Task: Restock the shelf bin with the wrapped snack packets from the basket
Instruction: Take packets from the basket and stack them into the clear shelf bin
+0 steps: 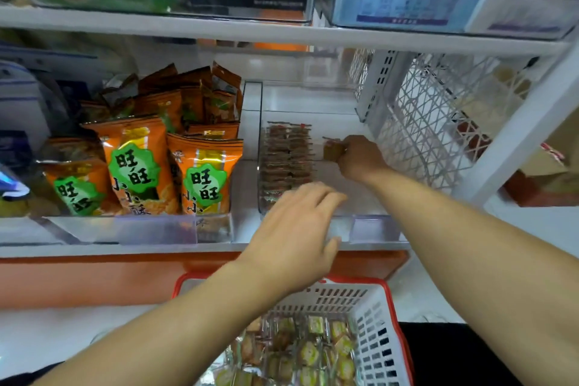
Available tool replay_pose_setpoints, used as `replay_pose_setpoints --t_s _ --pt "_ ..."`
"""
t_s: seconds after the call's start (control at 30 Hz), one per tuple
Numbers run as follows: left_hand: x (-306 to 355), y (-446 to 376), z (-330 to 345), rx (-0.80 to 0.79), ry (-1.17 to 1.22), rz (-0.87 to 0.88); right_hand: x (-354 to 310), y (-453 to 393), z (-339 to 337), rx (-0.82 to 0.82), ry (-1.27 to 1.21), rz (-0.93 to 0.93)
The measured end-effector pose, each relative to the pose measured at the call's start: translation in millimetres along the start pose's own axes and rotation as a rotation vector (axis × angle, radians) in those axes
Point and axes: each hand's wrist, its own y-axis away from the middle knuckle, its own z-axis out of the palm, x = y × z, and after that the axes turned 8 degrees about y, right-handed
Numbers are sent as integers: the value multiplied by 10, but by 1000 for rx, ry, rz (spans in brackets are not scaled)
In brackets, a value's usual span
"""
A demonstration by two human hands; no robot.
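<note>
A clear shelf bin [369, 227] on the middle shelf holds a row of small brown wrapped snack packets [286, 160] along its left side. My right hand [360, 157] reaches deep into the bin and pinches one brown packet [332, 150] beside that row. My left hand [297, 235] hovers over the bin's front edge, fingers relaxed and holding nothing. Below, a white basket with a red rim [376, 320] carries many more wrapped packets [307, 354].
Orange snack bags [138, 163] fill the bin to the left. A white lattice panel [432, 122] walls the shelf's right side. Boxed goods stand on the upper shelf [250, 31]. An orange strip [94, 279] runs under the shelf front.
</note>
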Motion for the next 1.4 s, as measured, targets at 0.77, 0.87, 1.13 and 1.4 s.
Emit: replay_pose_setpoints --t_s 0.77,0.87,1.13,1.4 --pt "-142 -58 198 -117 -308 -158 -200 -809 378 131 -296 140" --pt "-158 -57 179 -77 -234 -157 -174 -702 262 82 -319 151" --pt "49 186 -120 62 -62 131 -540 308 -216 573 -743 -191" --pt "-397 995 356 -558 -5 -176 -83 1772 817 711 -642 -625"
